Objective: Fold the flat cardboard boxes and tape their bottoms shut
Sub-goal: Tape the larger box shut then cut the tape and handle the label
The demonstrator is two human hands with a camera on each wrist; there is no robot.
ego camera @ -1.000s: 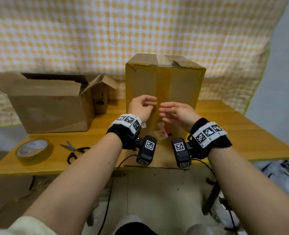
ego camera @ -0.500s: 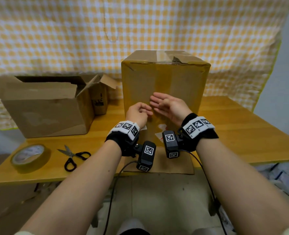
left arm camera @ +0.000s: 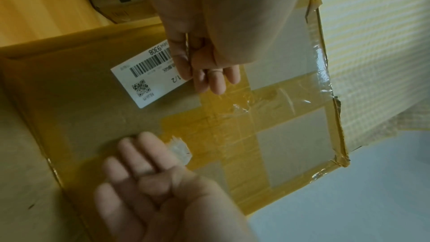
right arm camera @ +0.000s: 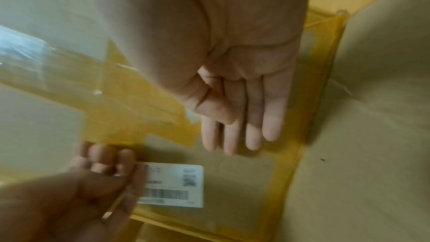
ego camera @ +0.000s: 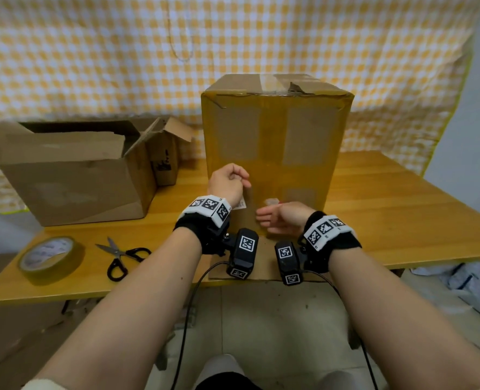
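The tall cardboard box (ego camera: 275,142) stands upright on the wooden bench (ego camera: 402,209), its near face crossed with yellow tape. A white barcode label (left arm camera: 149,73) is stuck low on that face. The left hand (ego camera: 227,182) is at the label's edge, its grip curled together, and seems to pinch something thin between thumb and fingers, though the blur leaves that unsure. The right hand (ego camera: 281,220) lies flat against the lower face, fingers (right arm camera: 253,132) straight and together, next to a torn tape end (left arm camera: 179,149). To the left an open box (ego camera: 72,178) sits on the bench with a smaller box (ego camera: 164,161) just beside it. Nearer the front edge lie scissors (ego camera: 120,256) and a roll of tape (ego camera: 49,256).
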